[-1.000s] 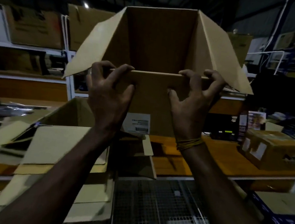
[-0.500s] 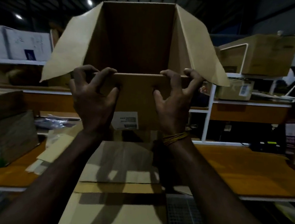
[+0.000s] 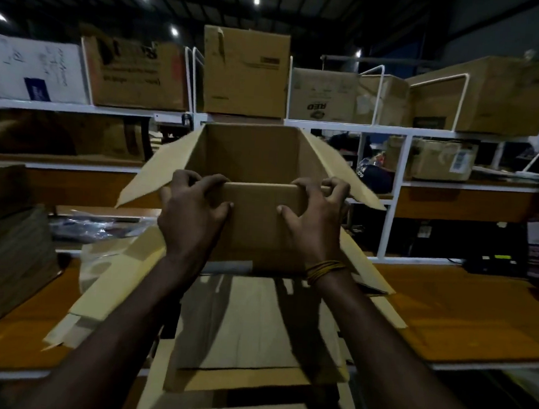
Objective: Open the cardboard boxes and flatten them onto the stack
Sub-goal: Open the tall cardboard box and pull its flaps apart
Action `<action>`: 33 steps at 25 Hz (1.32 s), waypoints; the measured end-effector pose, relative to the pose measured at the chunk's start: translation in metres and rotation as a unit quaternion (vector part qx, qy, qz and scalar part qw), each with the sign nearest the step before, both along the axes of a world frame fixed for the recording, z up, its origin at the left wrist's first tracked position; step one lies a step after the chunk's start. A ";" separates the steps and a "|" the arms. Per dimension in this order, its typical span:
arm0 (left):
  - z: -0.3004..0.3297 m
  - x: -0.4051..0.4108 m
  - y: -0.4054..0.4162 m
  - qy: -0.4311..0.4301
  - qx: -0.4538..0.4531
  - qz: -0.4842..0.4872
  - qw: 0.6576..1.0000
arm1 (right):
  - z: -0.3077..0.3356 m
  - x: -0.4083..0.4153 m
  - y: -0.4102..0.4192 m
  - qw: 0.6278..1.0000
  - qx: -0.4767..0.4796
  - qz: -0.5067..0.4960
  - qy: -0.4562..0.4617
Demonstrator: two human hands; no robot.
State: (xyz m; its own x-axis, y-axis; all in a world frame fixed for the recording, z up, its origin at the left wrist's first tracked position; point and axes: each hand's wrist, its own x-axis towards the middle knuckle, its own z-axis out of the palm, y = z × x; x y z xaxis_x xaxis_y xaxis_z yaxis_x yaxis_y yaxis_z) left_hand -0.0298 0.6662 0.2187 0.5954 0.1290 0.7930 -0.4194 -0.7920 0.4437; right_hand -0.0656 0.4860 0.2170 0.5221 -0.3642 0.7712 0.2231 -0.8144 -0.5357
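Note:
An open brown cardboard box hangs in front of me, its side flaps spread out to the left and right. My left hand grips the near wall at its left corner, fingers curled over the top edge. My right hand grips the same wall at its right corner, thumb on the outer face. Below the box lies the stack of flattened cardboard, spread across the orange table and over its front edge.
White shelving behind holds several cardboard boxes. A pile of flat cartons sits at the left on the orange table. Plastic wrapping lies behind the stack. Dark devices and a printed card stand at the far right.
I have lowered the box from head height down toward the flattened stack, and my view has swung left. Both hands keep the same grip on the near wall.

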 end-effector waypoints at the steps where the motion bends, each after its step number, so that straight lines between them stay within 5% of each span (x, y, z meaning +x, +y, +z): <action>1: -0.004 0.008 0.002 0.023 0.012 -0.001 1.000 | -0.004 0.005 0.000 0.999 -0.002 -0.008 0.035; 13: -0.079 0.061 0.004 0.228 0.120 -0.041 0.965 | -0.069 0.053 -0.017 0.927 -0.027 -0.008 0.373; 22: -0.101 0.038 -0.031 0.256 0.191 0.050 0.946 | -0.101 0.042 -0.027 0.946 -0.033 0.006 0.322; 33: -0.129 -0.032 -0.140 0.273 0.226 -0.147 0.923 | -0.125 -0.045 -0.123 0.951 -0.047 0.003 0.304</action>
